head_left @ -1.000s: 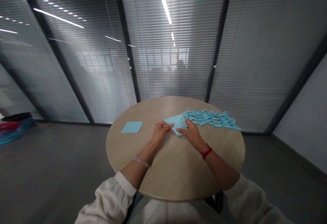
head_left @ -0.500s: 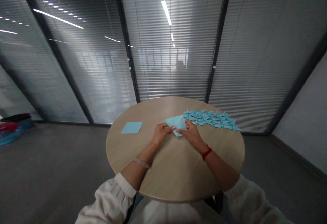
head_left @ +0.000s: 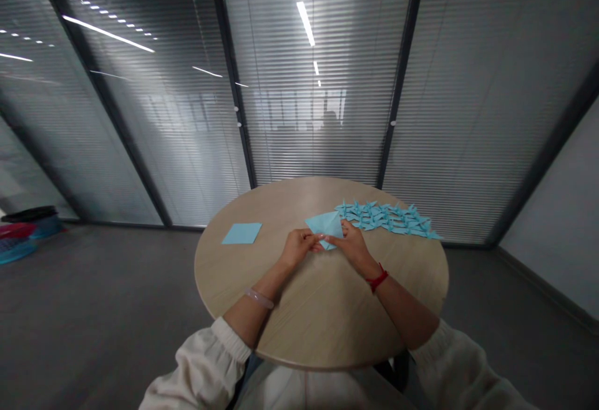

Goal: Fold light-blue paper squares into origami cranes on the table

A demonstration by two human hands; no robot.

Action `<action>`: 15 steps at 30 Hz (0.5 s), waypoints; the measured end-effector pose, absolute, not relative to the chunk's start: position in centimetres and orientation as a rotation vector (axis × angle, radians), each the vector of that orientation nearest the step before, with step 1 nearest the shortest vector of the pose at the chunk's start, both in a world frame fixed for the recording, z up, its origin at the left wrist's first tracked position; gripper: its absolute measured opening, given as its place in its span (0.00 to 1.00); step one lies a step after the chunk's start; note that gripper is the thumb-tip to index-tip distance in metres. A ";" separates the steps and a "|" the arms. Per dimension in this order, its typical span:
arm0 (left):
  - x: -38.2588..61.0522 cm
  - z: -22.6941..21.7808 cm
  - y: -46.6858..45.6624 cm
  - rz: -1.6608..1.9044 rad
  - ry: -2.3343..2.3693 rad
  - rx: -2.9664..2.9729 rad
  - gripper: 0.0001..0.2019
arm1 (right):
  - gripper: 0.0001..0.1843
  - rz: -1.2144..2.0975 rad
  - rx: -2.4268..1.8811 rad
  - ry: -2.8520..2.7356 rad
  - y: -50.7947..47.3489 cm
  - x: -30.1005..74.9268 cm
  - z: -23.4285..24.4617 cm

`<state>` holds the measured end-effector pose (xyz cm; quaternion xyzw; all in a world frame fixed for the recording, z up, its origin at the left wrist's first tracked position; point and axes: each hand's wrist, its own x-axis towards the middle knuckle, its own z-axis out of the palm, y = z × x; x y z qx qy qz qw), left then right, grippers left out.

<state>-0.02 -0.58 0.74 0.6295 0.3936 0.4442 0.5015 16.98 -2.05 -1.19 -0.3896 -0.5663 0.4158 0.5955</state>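
Observation:
A folded light-blue paper sheet [head_left: 326,225] lies near the middle of a round wooden table [head_left: 318,310]. My left hand [head_left: 299,246] pinches its left edge, and my right hand [head_left: 352,245] presses on its right side. Both hands touch the sheet, and their fingertips almost meet at its lower corner. A flat blue paper square [head_left: 242,233] lies apart on the table's left. To the right of my hands, several small folded blue paper cranes [head_left: 388,218] lie in rows.
Glass partitions with blinds [head_left: 318,73] stand behind the table. Grey floor surrounds it. Coloured baskets [head_left: 19,235] sit on the floor at the far left. A table leg [head_left: 400,369] shows below the near edge.
My left hand has slid a little to the right along the sheet's edge, toward my right hand. The sheet has narrowed slightly on its left side.

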 end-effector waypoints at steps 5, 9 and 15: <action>0.0 0.5 -0.4 0.981 0.946 1.481 0.24 | 0.24 0.932 -0.899 -1.332 -2.0 17.0 -1.2; 0.0 0.2 -0.5 0.922 0.915 1.525 0.23 | 0.23 0.903 -0.888 -1.339 -2.0 17.0 -1.2; -0.1 0.1 -0.5 0.961 0.943 1.648 0.23 | 0.23 0.903 -0.894 -1.321 -1.9 16.9 -1.4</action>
